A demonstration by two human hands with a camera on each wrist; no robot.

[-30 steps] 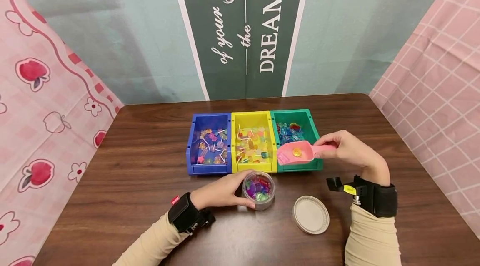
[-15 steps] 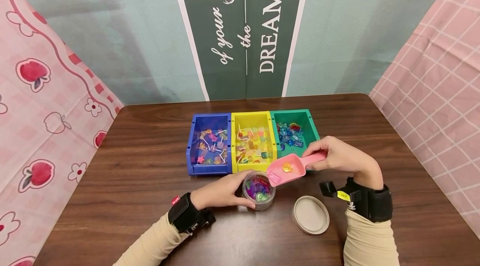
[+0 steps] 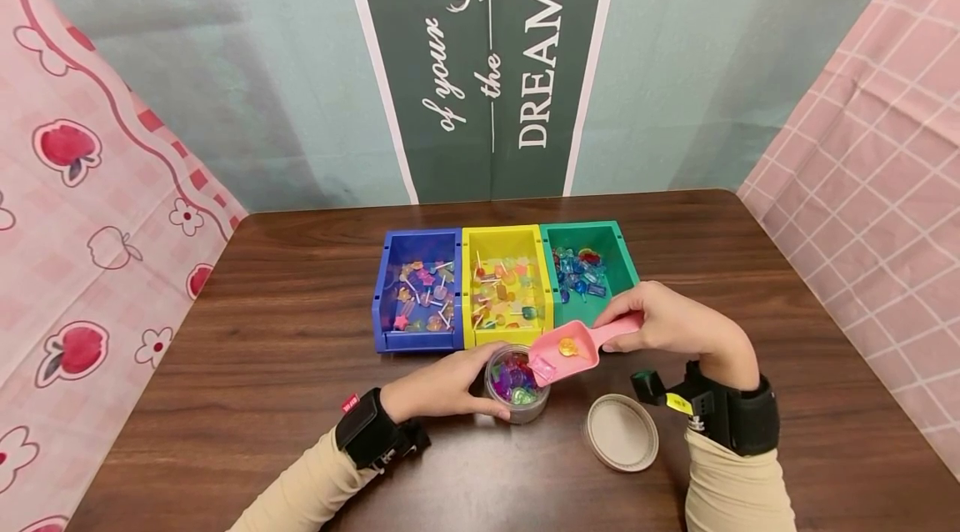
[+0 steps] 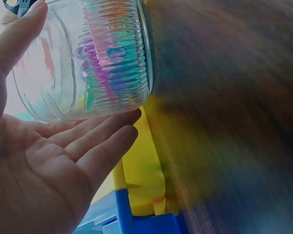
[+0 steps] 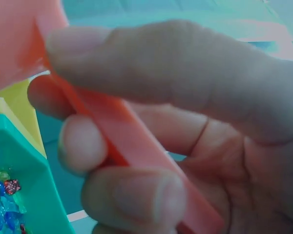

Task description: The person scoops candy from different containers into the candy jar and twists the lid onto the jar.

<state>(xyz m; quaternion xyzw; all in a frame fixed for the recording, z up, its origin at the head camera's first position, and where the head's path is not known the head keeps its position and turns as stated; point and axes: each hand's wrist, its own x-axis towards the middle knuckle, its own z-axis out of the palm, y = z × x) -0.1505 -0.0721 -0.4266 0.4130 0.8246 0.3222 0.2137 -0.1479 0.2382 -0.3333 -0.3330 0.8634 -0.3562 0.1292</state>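
My left hand point(image 3: 442, 386) holds a clear ribbed jar point(image 3: 527, 414) on the table, thumb and fingers on either side of it. In the left wrist view, purple, teal and pink pieces show through the jar wall. My right hand point(image 3: 675, 323) grips the handle of a small pink scoop point(image 3: 582, 359); the right wrist view shows the thumb and curled fingers point(image 5: 136, 195) around it. The scoop carries a round yellow piece point(image 3: 567, 347) and a clear pink piece point(image 3: 543, 368) near its lip. Its front tips down and overlaps the jar's right rim in the head view.
Behind the jar stand three joined bins: blue point(image 3: 418, 342), yellow point(image 3: 487, 338) and green point(image 3: 618, 255), each with small translucent charms inside. A round lid point(image 3: 622, 432) lies on the brown table point(image 3: 300, 332), right of the jar.
My right hand has brought the scoop left and toward me, from over the green bin to the jar's rim. The scoop now tilts downward. My left hand and the jar have stayed in place.
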